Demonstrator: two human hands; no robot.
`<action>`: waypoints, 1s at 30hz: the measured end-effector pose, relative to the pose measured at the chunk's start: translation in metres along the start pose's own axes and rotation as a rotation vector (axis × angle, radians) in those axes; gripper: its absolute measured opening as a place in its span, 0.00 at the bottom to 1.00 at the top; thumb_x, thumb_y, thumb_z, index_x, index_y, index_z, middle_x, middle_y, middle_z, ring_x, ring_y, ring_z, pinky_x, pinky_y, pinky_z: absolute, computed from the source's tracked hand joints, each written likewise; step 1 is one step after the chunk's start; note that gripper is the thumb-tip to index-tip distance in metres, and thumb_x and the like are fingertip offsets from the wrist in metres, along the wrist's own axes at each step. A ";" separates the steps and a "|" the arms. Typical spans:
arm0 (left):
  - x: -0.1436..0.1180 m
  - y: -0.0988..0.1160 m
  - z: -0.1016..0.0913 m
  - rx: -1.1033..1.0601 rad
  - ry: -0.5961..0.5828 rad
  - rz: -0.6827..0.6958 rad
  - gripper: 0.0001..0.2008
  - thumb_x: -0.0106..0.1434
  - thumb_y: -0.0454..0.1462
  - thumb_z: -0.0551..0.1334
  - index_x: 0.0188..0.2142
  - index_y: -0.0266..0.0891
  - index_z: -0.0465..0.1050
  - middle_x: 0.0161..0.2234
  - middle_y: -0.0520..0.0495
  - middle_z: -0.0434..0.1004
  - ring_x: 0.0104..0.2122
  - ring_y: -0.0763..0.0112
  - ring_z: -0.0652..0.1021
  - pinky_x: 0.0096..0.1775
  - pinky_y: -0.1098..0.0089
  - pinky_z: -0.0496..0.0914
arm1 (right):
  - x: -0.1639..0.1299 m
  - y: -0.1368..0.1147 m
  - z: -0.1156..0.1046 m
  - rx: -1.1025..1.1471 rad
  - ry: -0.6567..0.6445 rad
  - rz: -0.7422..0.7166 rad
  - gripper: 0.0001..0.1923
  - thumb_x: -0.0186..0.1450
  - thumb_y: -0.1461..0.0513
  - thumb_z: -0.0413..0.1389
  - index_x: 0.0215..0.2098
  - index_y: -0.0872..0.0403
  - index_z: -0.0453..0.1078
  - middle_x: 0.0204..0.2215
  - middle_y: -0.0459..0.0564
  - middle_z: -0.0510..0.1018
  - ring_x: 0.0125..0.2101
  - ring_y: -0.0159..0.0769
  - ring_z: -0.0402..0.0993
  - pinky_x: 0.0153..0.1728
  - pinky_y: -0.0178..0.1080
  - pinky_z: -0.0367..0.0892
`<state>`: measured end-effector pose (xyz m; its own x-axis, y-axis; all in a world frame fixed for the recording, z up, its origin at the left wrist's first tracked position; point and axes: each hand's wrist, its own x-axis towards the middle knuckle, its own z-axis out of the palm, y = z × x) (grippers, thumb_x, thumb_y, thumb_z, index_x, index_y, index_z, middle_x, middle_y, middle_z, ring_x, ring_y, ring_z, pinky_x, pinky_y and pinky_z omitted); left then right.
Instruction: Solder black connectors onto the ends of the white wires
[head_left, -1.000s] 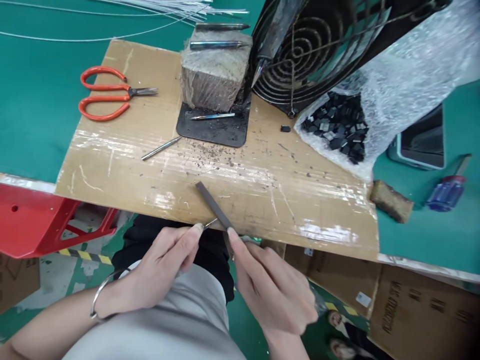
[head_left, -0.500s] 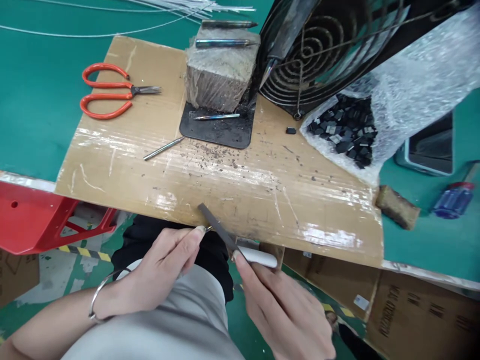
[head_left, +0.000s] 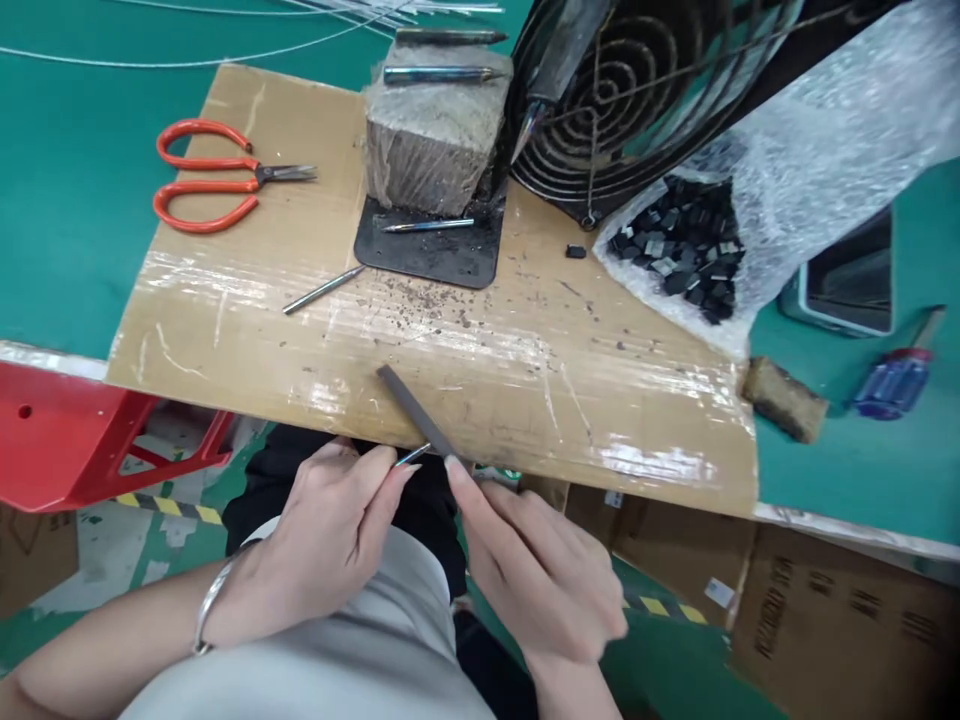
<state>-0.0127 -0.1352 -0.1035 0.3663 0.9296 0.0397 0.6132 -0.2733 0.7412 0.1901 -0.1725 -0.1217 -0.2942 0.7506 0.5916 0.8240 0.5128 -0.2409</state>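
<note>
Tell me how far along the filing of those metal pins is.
Possibly done: one pin lies loose on the cardboard, another on the black plate. In hand: the left hand pinches a pin while the right hand lays the file across it. Left: two pins sit on the block.

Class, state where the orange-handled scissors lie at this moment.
In the head view the orange-handled scissors lie at the far left corner of the cardboard sheet, blades pointing right toward the wrapped block.
</note>
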 end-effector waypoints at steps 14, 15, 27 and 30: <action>-0.001 -0.001 0.001 0.108 0.071 0.101 0.17 0.72 0.29 0.54 0.28 0.44 0.52 0.20 0.57 0.60 0.22 0.70 0.61 0.30 0.67 0.57 | -0.001 0.000 -0.010 0.013 -0.106 -0.005 0.19 0.70 0.75 0.57 0.55 0.57 0.79 0.27 0.46 0.82 0.23 0.30 0.72 0.30 0.37 0.64; -0.001 -0.002 0.001 0.114 0.071 0.112 0.17 0.72 0.29 0.54 0.28 0.44 0.52 0.20 0.57 0.60 0.21 0.70 0.61 0.30 0.67 0.57 | -0.003 0.000 -0.011 0.027 -0.117 -0.001 0.22 0.70 0.75 0.57 0.60 0.57 0.77 0.28 0.47 0.82 0.23 0.30 0.71 0.29 0.37 0.64; -0.003 -0.007 0.006 0.337 0.151 0.234 0.17 0.72 0.30 0.57 0.26 0.43 0.58 0.20 0.55 0.66 0.21 0.69 0.65 0.31 0.64 0.57 | 0.004 -0.001 -0.014 0.006 -0.118 -0.019 0.15 0.70 0.76 0.56 0.48 0.58 0.81 0.27 0.47 0.82 0.24 0.31 0.71 0.30 0.37 0.63; -0.002 -0.007 0.006 0.353 0.162 0.239 0.17 0.73 0.30 0.57 0.26 0.43 0.59 0.19 0.55 0.66 0.21 0.69 0.66 0.30 0.64 0.57 | 0.006 -0.001 -0.010 -0.026 -0.064 -0.019 0.14 0.69 0.75 0.58 0.47 0.57 0.81 0.28 0.46 0.82 0.23 0.30 0.71 0.30 0.37 0.64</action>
<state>-0.0138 -0.1366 -0.1132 0.4297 0.8493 0.3066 0.7363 -0.5261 0.4255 0.1926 -0.1726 -0.1103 -0.3395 0.7667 0.5449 0.8303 0.5165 -0.2095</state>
